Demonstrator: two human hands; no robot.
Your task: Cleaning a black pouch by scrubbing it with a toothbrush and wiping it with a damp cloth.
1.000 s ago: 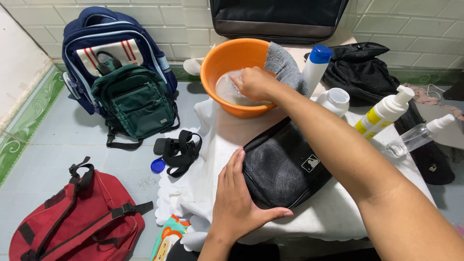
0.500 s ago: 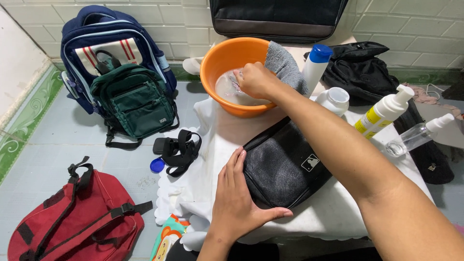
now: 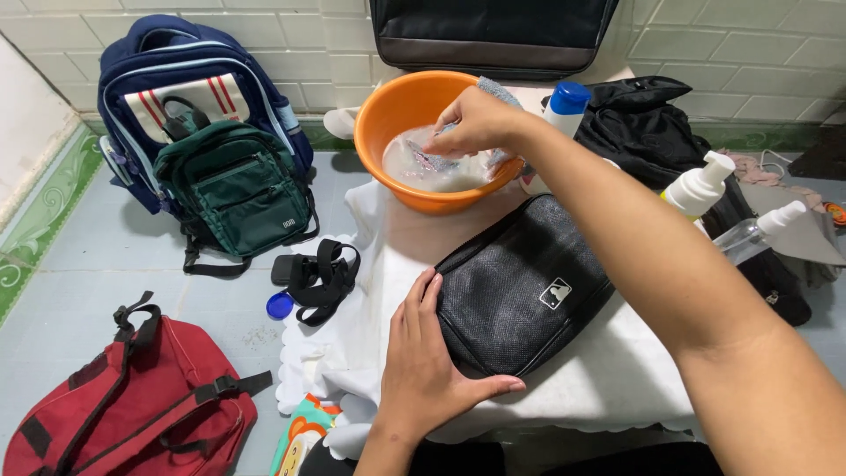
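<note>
My left hand [image 3: 423,370] lies flat on the left end of a black mesh waist bag [image 3: 529,295], thumb along its lower edge, holding it on a white cloth [image 3: 388,251]. My right hand [image 3: 480,119] reaches over the far-right rim of an orange basin [image 3: 414,198] with soapy water. Its fingers are closed on a grey rag [image 3: 504,159] that hangs at the rim. A small purplish thing [image 3: 432,160] lies in the water.
A blue-capped white bottle [image 3: 564,101], a foam pump bottle [image 3: 701,185] and a clear spray bottle [image 3: 758,234] stand to the right. On the floor to the left: navy [image 3: 176,62], green [image 3: 233,189] and red [image 3: 132,397] backpacks, a black strap [image 3: 322,273].
My right hand has come up out of the water and moved right onto the grey rag at the rim. My left hand stays on the black bag. The view shifted slightly.
</note>
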